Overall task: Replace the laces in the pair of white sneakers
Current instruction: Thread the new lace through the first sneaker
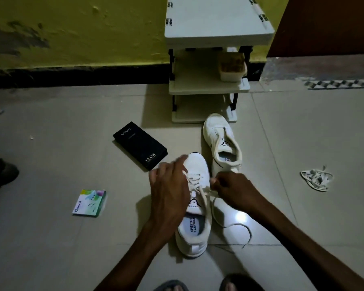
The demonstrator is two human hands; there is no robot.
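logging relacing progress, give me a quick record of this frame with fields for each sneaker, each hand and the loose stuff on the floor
near sneaker: partly laced, toe pointing away, on the tiled floor
far sneaker: no lace seen in it, in front of the shoe rack
left hand: over the near sneaker's lacing, grip blurred
right hand: pinches the lace beside the near sneaker
loose laces: bundled on the floor, far right
other items: black vivo box and Odonil box, left of the sneakers

Dim room, dark vignetted corners, glare patch on floor tile [241,217], soft blur.
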